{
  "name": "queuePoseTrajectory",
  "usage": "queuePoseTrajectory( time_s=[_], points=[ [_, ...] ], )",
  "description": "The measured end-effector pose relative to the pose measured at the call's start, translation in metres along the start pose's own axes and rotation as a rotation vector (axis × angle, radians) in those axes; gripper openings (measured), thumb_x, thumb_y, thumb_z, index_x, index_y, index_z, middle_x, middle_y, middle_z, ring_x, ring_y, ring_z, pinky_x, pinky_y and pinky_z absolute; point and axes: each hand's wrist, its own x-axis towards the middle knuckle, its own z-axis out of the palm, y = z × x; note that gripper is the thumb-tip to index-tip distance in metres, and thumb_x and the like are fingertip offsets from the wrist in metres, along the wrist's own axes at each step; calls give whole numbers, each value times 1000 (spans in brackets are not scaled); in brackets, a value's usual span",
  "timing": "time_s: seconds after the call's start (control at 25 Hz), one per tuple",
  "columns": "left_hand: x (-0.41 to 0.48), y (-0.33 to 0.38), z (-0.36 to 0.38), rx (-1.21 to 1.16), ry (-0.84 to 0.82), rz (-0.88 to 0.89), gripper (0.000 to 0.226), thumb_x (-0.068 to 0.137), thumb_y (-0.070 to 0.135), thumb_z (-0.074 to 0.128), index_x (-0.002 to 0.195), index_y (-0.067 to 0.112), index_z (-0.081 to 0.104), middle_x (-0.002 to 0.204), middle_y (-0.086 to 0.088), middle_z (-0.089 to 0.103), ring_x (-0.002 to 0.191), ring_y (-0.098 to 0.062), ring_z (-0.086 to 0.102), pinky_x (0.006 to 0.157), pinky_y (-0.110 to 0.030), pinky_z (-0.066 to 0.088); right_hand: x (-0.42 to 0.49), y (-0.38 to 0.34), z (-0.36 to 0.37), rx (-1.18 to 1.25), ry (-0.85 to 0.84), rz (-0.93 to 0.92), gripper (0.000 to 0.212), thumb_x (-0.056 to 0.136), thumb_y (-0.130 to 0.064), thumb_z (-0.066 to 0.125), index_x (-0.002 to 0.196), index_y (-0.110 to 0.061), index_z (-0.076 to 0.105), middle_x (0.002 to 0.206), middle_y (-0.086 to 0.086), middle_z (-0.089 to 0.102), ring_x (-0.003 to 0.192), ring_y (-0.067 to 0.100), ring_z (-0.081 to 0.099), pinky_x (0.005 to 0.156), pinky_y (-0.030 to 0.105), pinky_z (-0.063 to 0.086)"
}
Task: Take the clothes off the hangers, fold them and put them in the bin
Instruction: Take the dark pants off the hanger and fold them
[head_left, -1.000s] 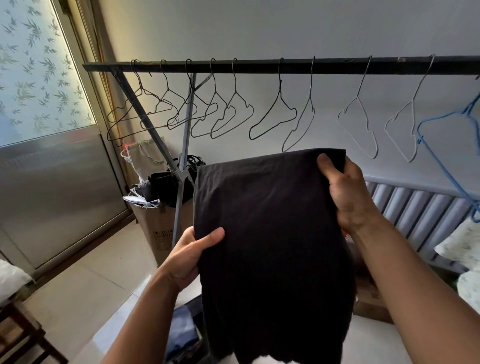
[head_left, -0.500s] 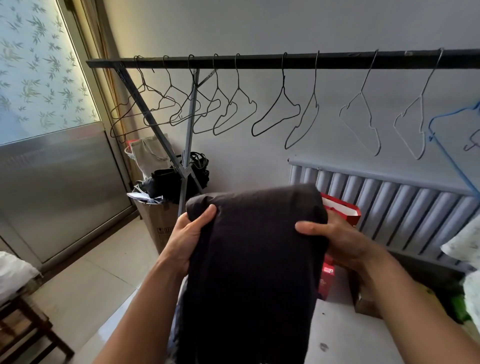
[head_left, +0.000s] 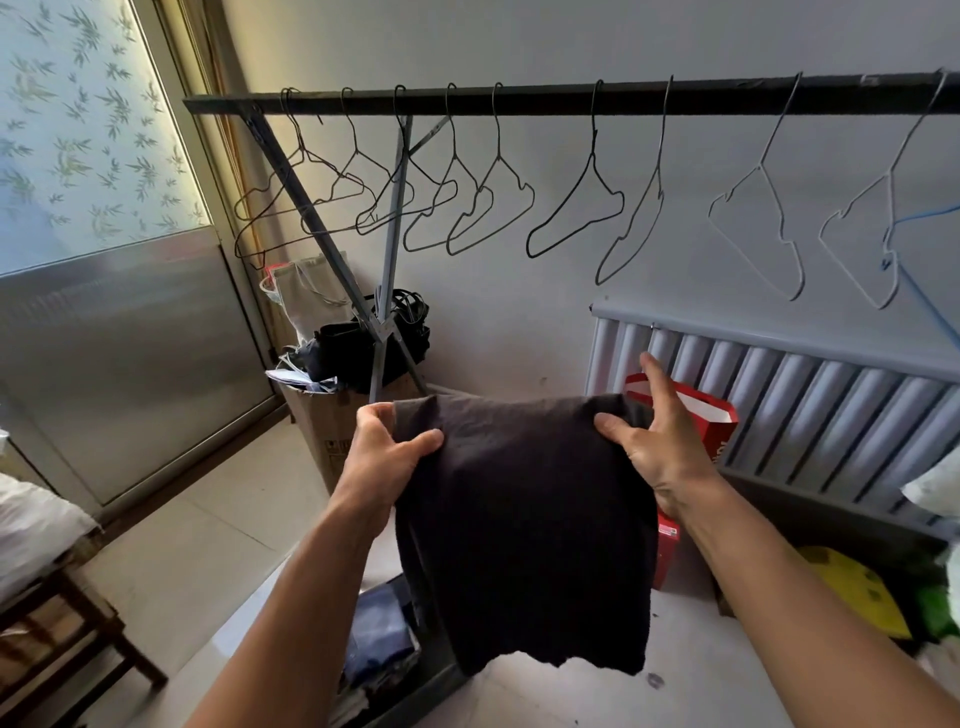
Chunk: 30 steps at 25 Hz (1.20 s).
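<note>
We face a pale wall with a long black rail running across it, and a ribbed grey radiator low on the right. In front of us, below the rail and well clear of it, hangs the dark garment, folded over at the top with its loose ragged edge downward. Under it lie folded blue clothes on the floor; we cannot tell whether a bin holds them. A cardboard box stands by the rail's leg, and a red bag stands against the radiator. Bare wire hangers dangle along the rail. Our left hand grips the garment's upper left corner, thumb in front. Our right hand pinches the upper right corner under the thumb, forefinger straight up.
</note>
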Motion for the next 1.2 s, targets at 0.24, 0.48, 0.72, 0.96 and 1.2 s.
queuePoseTrajectory(
  time_s=[0.24,0.48,0.72,0.96,1.2],
  points=[
    [10,2,-17,-209,-131,-65,24,91,-1,60,102,16,72,98,-20,67,74,-20,62,66,-29,57,-10,-19,17,247,-233,175,23,83,-22,69,102,-9,68,98,7,70,97,23,64,76,28,52],
    [34,7,-63,444,-341,160,66,77,-5,74,135,18,54,121,-4,60,110,-17,60,92,-23,51,2,-15,41,-200,-434,32,57,79,5,71,131,-11,52,113,4,65,106,19,63,96,36,53],
    [63,5,-96,889,-187,449,10,88,23,69,98,24,70,92,2,63,92,-16,57,72,-24,37,7,-28,72,-501,-309,-229,9,92,-14,63,85,-17,68,87,2,68,86,18,66,80,34,54],
    [91,-10,-137,562,-134,292,9,81,34,75,83,27,69,105,1,60,104,-15,52,88,-30,45,7,-37,107,-92,-359,-166,12,92,-26,63,95,-16,70,94,3,70,90,18,67,75,27,54],
    [91,-16,-148,-172,-56,-90,27,75,34,74,90,12,70,83,-9,74,70,-17,67,56,-23,55,20,-32,164,150,-179,1,26,91,-35,63,82,-13,73,79,2,75,76,18,72,65,29,58]
  ],
)
